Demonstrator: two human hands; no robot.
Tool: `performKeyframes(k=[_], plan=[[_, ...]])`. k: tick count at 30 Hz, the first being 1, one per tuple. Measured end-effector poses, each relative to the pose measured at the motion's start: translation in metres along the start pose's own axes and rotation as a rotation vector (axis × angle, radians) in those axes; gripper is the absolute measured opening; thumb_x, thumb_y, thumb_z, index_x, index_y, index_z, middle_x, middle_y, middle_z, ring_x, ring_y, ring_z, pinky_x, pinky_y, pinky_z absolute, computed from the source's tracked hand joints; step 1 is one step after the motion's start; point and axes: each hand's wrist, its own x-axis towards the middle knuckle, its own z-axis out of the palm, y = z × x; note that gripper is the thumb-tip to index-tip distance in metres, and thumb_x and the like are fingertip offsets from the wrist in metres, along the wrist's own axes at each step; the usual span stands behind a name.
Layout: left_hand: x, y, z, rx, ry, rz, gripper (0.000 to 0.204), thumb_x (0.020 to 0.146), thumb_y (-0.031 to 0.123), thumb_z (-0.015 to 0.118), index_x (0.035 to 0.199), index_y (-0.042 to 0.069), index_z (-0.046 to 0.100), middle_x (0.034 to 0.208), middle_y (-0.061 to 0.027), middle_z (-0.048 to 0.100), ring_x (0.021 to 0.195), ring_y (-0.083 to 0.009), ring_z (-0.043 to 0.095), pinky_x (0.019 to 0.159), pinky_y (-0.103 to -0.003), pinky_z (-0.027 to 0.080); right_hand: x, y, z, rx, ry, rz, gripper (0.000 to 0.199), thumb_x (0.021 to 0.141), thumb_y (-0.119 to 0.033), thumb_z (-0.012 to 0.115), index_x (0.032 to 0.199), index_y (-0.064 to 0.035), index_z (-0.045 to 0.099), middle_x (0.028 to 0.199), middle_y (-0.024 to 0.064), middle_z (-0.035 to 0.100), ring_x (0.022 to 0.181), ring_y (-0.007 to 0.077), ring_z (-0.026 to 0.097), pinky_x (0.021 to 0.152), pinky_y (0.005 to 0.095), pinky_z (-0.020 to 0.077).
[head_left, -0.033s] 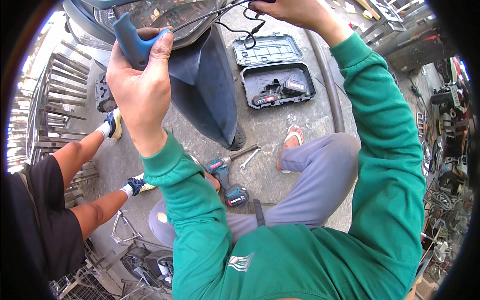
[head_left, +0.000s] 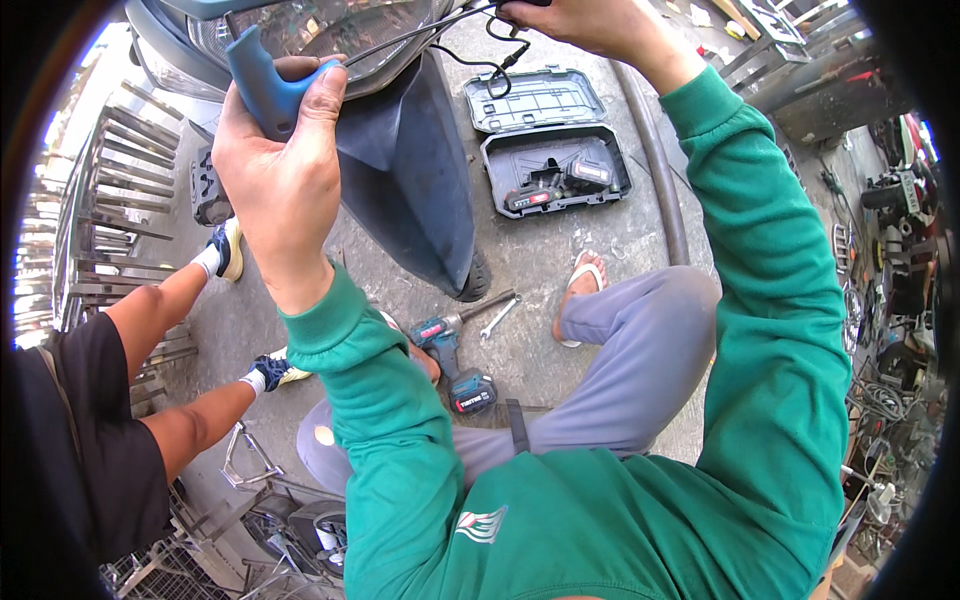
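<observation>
My left hand (head_left: 290, 170) is closed round a blue grip-shaped handle (head_left: 268, 85) with a small hole near its lower end. The thumb presses on its side, and a thin rod rises from its top. A slim dark rod or cable (head_left: 400, 38) runs from beside that thumb toward my right hand (head_left: 580, 22). This hand is cut off by the upper edge, its fingers curled round something dark that I cannot make out. Beneath it hangs a black cable (head_left: 508, 62) with a connector. Behind my left hand is a scooter's headlight (head_left: 310, 30), above its dark front fender (head_left: 410, 180).
A cordless impact wrench (head_left: 445, 345) and a spanner (head_left: 501, 315) lie by my feet. An open grey tool case (head_left: 630, 185) holds batteries. A long pipe (head_left: 655, 150) lies right of it. Someone's legs (head_left: 150, 310) stand at left beside metal racks (head_left: 120, 200); parts crowd the right.
</observation>
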Motion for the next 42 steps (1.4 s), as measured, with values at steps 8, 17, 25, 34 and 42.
performKeyframes(k=[8,17,25,34,42], plan=[[0.003,-0.005,0.000,-0.007,0.008,-0.101,0.023,0.093,0.014,0.080,0.105,-0.002,0.069,0.083,-0.0044,0.068,0.075,-0.0100,0.062,0.070,-0.023,0.047,0.001,0.002,0.002,-0.024,0.055,-0.056,0.014,0.084,-0.006,0.066,0.093,0.0017,0.074,0.093,0.0196,0.070,0.091,0.0361,0.069,0.081,0.0423,0.0551],[0.005,-0.001,-0.002,-0.016,-0.061,-0.045,0.019,0.094,0.012,0.078,0.107,-0.001,0.070,0.089,-0.0041,0.071,0.080,-0.0093,0.063,0.073,-0.024,0.049,-0.001,-0.005,-0.008,0.034,0.001,0.049,0.021,0.085,-0.010,0.065,0.101,0.0009,0.072,0.097,0.0220,0.072,0.093,0.0383,0.071,0.082,0.0427,0.0568],[0.030,0.019,-0.018,0.164,-0.377,0.183,0.018,0.086,-0.004,0.074,0.103,0.002,0.076,0.105,-0.0068,0.072,0.095,-0.0136,0.067,0.081,-0.027,0.053,-0.010,0.006,-0.008,0.066,0.049,0.033,0.033,0.081,-0.010,0.070,0.113,-0.0013,0.071,0.096,0.0171,0.074,0.088,0.0305,0.073,0.080,0.0396,0.0577],[0.041,0.040,-0.023,0.447,-0.451,0.439,0.057,0.073,-0.010,0.061,0.125,0.011,0.071,0.145,-0.0160,0.050,0.124,-0.0322,0.058,0.104,-0.043,0.048,-0.015,0.022,0.042,-0.014,0.243,0.068,0.025,0.091,-0.022,0.076,0.112,-0.0084,0.077,0.128,0.0115,0.068,0.106,0.0315,0.070,0.093,0.0380,0.0560],[0.019,0.026,-0.034,0.191,-0.209,-0.126,0.079,0.089,0.022,0.076,0.154,0.003,0.035,0.140,-0.0195,0.050,0.119,-0.0253,0.057,0.094,-0.039,0.053,-0.018,0.017,0.042,-0.027,0.311,0.084,0.019,0.089,-0.021,0.077,0.104,-0.0098,0.080,0.124,0.0095,0.072,0.107,0.0299,0.071,0.092,0.0382,0.0560]])
